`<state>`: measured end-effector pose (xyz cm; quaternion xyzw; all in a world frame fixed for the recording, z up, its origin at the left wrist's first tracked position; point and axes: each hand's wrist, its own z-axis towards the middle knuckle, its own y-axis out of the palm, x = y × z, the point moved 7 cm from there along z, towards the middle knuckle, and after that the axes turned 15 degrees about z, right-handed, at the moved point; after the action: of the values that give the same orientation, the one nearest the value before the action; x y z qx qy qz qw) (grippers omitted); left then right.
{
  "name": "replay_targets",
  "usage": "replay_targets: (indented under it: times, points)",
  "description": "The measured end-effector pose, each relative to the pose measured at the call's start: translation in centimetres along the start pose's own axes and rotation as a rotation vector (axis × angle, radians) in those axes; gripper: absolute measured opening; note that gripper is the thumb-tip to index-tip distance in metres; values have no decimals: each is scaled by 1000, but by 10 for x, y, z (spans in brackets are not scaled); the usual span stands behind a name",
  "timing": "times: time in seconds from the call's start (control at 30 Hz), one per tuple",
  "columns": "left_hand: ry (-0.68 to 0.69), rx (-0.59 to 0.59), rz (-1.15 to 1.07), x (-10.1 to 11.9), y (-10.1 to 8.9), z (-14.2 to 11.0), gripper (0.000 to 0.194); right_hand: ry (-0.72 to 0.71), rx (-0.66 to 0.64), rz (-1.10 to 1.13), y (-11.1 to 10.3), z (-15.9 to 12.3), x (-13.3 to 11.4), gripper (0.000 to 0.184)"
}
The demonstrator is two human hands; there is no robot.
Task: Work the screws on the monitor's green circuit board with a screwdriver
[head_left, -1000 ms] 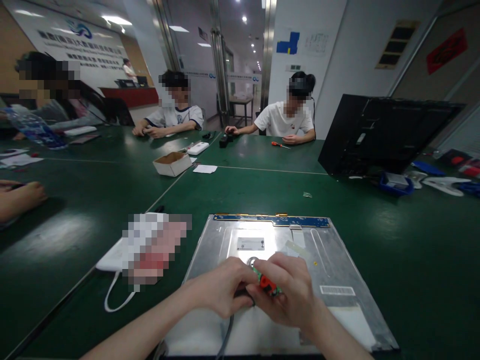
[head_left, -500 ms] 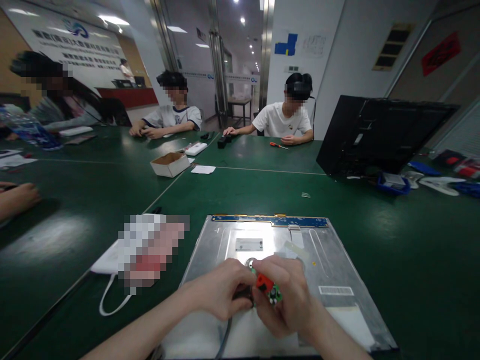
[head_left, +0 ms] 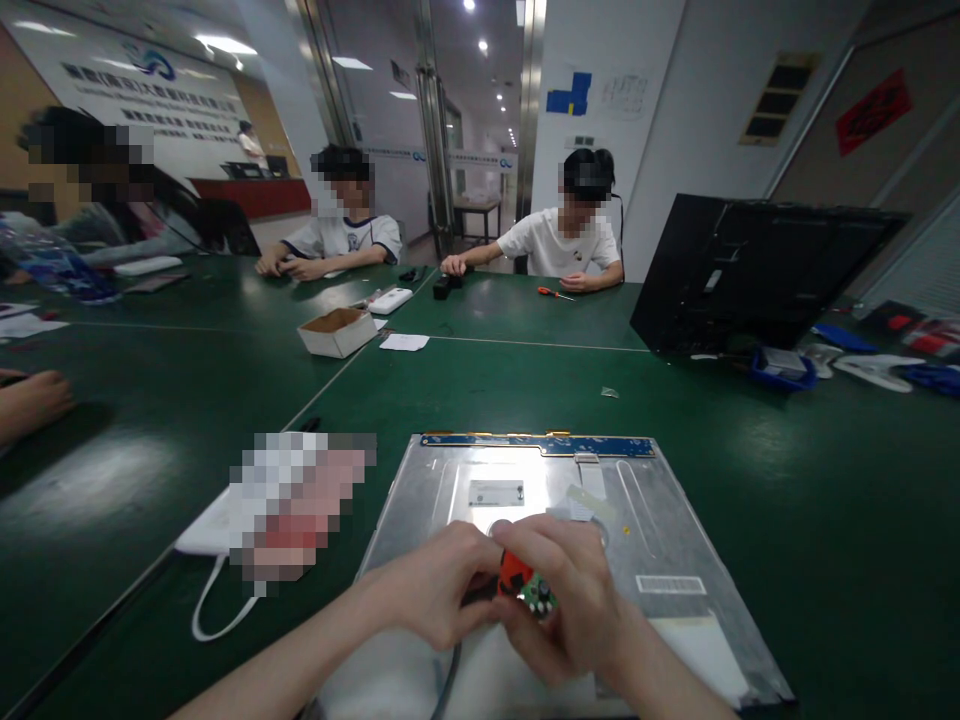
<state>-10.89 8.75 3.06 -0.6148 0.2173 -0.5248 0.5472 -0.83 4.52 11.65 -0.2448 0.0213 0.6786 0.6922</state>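
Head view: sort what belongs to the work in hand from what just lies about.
In use:
green circuit board in the right hand
small red piece against it
thin dark cable below the left hand
flat silver metal panel beneath

Apparently lying about:
open white cardboard box
orange-handled screwdriver

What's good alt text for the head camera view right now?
A person's right hand holds a small green circuit board with a red part, the left hand close beside it, above a silver metal panel on a green table. Other people sit around it.
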Motion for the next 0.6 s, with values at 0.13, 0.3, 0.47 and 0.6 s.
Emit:
replay_targets:
  times: [0.13, 0.3, 0.47, 0.6]
  points:
    - [-18, -8, 4, -3, 2, -1, 8, 17, -12, 33, -1, 3, -1, 50]
    - [-24, -41, -24, -4, 5, -1, 11, 5, 19, -49, -1, 1, 1, 39]
    - [13, -47, 10, -3, 8, -1, 11, 9, 21, -154, 2, -3, 4, 26]
    - [-18, -45, -7, -6, 9, -3, 10, 20, 8, -98, 1, -2, 4, 30]
